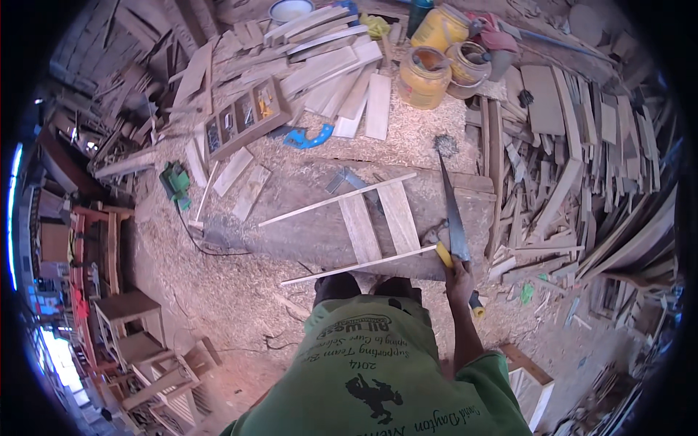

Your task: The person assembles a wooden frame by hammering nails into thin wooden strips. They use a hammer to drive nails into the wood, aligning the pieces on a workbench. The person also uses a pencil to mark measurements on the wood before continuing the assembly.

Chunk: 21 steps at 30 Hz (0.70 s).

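Observation:
My right hand point(459, 282) is closed at the near end of a handsaw point(454, 211), whose long tapering blade points away from me. A yellow piece point(444, 254) shows beside my fingers; I cannot tell whether it belongs to the saw. Just left of the hand lies a wooden frame point(363, 225) made of two long thin strips joined by two short boards. It rests on a broad wooden plank bench point(298, 236), its near strip ending close to the yellow piece. A metal square point(347, 179) lies behind the far strip. My left hand is out of sight.
A divided wooden box point(247, 116) of small hardware, a blue-handled saw point(309, 137) and yellow buckets point(424, 76) stand beyond the bench. A corded green tool point(174, 184) sits left. Stacked wood offcuts point(560, 174) fill the right side. A black-and-yellow handle point(477, 305) shows beside my forearm.

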Motion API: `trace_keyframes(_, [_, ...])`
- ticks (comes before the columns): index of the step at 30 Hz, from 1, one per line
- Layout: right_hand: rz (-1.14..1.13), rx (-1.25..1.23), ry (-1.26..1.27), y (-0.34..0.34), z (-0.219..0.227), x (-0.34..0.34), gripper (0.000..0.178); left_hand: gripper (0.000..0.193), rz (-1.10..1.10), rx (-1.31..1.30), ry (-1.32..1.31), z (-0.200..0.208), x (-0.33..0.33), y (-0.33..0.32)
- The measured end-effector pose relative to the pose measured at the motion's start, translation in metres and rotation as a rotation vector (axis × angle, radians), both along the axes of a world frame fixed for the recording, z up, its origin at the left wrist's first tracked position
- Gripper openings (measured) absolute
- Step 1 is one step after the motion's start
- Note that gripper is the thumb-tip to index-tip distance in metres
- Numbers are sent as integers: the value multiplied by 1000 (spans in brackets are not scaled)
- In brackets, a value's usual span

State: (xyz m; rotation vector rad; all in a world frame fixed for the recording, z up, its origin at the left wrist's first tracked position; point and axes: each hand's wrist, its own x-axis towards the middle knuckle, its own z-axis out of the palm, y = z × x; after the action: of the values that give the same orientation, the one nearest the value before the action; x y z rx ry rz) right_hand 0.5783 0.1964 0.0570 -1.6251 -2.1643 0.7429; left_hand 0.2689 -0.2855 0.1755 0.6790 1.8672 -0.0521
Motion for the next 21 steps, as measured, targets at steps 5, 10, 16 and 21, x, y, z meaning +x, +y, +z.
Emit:
trace_keyframes(5, [160, 240, 1, 33, -2, -23, 42, 37, 126, 35, -108, -20, 24, -6])
trace_keyframes(10, [98, 332, -87, 3, -14, 14, 41, 37, 125, 76, -172, -34, 26, -19])
trace_keyframes(16, [100, 303, -758, -62, -21, 59, 114, 37, 195, 97, -198, -43, 33, -28])
trace_keyframes(21, [30, 290, -705, -32, -62, 80, 89, 37, 228, 145, -213, -50, 45, -28])
